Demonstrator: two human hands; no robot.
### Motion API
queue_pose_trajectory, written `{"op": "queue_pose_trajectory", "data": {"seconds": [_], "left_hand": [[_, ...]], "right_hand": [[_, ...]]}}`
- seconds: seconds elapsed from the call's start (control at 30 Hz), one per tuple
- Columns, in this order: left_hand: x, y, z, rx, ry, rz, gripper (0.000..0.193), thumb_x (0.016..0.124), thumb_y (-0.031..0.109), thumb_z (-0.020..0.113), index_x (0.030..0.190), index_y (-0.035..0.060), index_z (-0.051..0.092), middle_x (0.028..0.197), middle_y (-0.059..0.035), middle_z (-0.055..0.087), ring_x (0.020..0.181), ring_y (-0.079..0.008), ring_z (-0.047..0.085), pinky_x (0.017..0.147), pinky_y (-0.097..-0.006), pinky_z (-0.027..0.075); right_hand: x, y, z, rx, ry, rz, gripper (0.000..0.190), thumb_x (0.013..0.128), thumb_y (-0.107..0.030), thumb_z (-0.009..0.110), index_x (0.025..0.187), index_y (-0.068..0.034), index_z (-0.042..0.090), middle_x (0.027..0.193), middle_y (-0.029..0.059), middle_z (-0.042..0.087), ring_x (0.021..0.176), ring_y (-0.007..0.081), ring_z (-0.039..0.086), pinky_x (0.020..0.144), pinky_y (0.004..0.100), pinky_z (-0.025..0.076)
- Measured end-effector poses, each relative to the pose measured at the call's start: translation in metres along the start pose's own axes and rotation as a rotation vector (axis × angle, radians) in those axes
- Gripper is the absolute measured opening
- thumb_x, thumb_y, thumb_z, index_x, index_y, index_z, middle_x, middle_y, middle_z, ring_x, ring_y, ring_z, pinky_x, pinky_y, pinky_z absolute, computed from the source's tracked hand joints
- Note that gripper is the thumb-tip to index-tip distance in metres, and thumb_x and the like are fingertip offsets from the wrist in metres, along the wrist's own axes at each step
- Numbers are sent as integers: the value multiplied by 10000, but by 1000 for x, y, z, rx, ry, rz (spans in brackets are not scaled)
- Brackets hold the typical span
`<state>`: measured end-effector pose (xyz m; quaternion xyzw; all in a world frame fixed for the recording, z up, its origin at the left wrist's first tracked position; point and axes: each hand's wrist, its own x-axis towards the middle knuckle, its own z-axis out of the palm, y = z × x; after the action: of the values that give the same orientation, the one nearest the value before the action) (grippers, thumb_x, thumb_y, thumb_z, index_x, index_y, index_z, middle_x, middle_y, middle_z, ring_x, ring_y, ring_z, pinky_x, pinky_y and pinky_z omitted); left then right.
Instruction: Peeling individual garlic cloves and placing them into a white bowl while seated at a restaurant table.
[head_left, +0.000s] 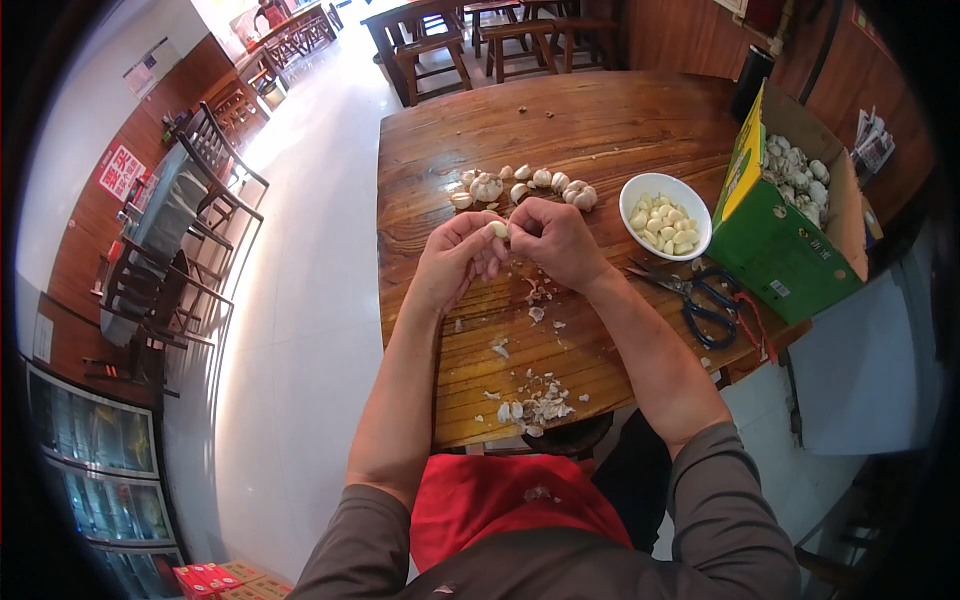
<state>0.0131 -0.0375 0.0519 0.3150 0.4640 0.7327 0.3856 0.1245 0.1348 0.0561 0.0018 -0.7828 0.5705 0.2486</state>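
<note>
A pale, mostly bare garlic clove (496, 229) is pinched between the thumb and fingers of my left hand (461, 251), above the wooden table (480, 405). The closed fingertips of my right hand (555, 240) meet the clove's right end; whether loose skin is between them is hidden. Just beyond my hands lie whole garlic bulbs (486, 187) and unpeeled cloves (541, 178) in a loose arc. A white bowl (630, 206) holding peeled cloves (664, 223) stands to the right of my right hand. Scraps of garlic skin (536, 411) are strewn below my hands and heaped at the near edge.
Scissors (712, 300) with dark blue handles and a red cord (756, 326) lie beside my right forearm. Behind them, a green cardboard box (787, 247) holds many garlic bulbs (795, 176). A black cylinder (751, 79) stands at the far right corner. Wooden stools (517, 49) are beyond the table.
</note>
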Motion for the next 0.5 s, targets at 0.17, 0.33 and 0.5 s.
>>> {"op": "queue_pose_trajectory", "data": {"seconds": [0.17, 0.33, 0.5], "left_hand": [[-1, 0, 1, -39, -6, -7, 249, 1087, 153, 572, 1247, -23, 643, 882, -86, 716, 653, -120, 651, 568, -213, 528], [-1, 0, 3, 58, 6, 12, 288, 1098, 172, 558, 1290, -30, 632, 889, -78, 714, 668, -106, 644, 570, -221, 519], [-1, -2, 6, 68, 48, 18, 254, 1084, 151, 582, 1254, -27, 644, 889, -65, 711, 675, -105, 643, 585, -232, 522]], "right_hand": [[0, -1, -1, -2, -5, -18, 142, 929, -96, 702, 870, 26, 660, 719, 41, 650, 658, 88, 572, 597, 296, 489], [-1, -2, -1, 37, -25, -11, 142, 926, -96, 703, 869, 24, 654, 714, 31, 641, 660, 89, 572, 604, 292, 496], [0, -4, 0, 7, -20, -3, 132, 923, -86, 697, 868, 21, 644, 734, 33, 643, 684, 88, 577, 609, 291, 497]]}}
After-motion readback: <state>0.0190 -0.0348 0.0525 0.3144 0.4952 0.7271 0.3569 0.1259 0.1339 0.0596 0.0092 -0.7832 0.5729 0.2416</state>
